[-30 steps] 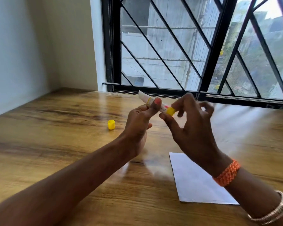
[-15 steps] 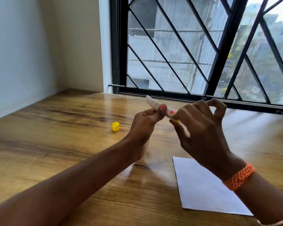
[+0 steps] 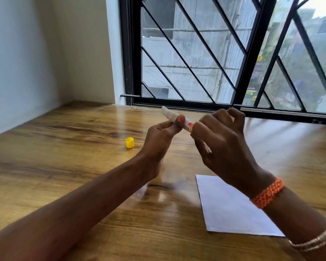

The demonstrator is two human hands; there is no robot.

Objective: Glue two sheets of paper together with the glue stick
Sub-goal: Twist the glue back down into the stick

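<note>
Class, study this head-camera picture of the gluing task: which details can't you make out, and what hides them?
- Base of the white glue stick: covered by the right hand.
- Second sheet: only one white paper sheet shows, its far corner under the right wrist.
- Glue stick label: too small and partly under the left hand.

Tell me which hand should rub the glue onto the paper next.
Right. The right hand grips the glue stick base directly above the paper sheet; the left hand is further from the sheet.
</note>
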